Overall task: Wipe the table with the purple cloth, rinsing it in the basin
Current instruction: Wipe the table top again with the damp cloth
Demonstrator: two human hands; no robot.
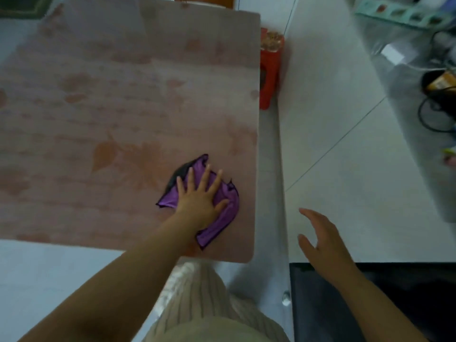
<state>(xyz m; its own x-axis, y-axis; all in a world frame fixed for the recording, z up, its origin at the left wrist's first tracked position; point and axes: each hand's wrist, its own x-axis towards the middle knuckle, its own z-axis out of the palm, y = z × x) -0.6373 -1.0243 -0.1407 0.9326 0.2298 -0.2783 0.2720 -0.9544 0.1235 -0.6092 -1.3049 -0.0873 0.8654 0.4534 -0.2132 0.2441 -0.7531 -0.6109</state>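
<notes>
Head view. I see my left hand (201, 199) pressed flat on the purple cloth (228, 211), fingers spread wide, palm down; it pins the cloth rather than gripping it. The cloth lies crumpled on the table (98, 107), near the table's right edge and close to its near corner. It has a dark trim, and a dark fold pokes out just beyond the fingertips.

My right hand (323, 240) hangs off the table, over the pale floor (333, 119), fingers loosely open and curved, holding nothing.

The tabletop is pinkish with a faded leaf pattern. A red stool (270, 70) stands just beside its right edge. I cannot make out a basin; the picture is blurred.
</notes>
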